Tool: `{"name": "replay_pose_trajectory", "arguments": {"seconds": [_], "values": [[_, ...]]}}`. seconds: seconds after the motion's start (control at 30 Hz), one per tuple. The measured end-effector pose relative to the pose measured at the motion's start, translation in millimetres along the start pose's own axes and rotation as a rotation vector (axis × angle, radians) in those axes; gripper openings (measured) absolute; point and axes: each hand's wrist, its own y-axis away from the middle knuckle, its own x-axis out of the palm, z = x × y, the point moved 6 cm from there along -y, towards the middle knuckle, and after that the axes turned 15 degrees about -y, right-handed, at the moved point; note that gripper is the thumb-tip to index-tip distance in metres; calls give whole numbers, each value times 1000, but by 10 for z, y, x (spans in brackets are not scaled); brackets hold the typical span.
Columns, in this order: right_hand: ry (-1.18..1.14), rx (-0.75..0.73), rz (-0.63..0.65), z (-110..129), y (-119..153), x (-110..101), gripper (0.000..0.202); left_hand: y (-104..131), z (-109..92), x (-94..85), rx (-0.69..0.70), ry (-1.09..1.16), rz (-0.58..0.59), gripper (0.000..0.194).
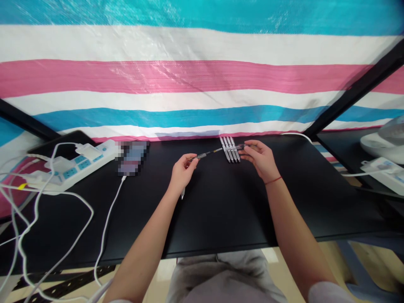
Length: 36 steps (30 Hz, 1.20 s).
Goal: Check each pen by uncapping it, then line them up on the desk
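Observation:
My left hand (185,168) pinches the grey grip of a pen part (202,155). A thin refill (217,150) sticks out of it to the right, toward my other hand. In the fingers of my right hand (259,156) is a pen barrel (240,147), its near end close to the refill's tip; whether they touch I cannot tell. Behind and below the barrel, several white pens (230,155) lie side by side on the black table (221,210). A silver pen tip (182,193) shows beside my left wrist, the rest of it hidden.
At the left stands a white power strip (85,164) with plugs and loose white cables (38,202). A phone (134,158) on a charging cable (109,214) lies near it. Striped sheeting (202,75) hangs behind the table. Another power strip (386,170) is at the far right.

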Motion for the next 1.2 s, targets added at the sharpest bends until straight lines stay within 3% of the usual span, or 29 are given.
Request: {"name": "replay_pose_trajectory", "arguments": {"seconds": [0.6, 0.77, 0.93, 1.1, 1.2], "values": [[59, 17, 201, -119, 118, 295, 34, 58, -115, 33, 28, -13, 65, 33], [78, 22, 231, -123, 139, 331, 31, 55, -96, 27, 23, -29, 59, 32], [243, 16, 222, -115, 135, 330, 32, 56, -104, 2, 12, -29, 42, 34], [141, 18, 244, -110, 100, 292, 34, 54, -129, -27, 15, -44, 14, 35], [207, -14, 263, -81, 95, 284, 32, 56, -134, -28, 23, -48, 12, 35]]}}
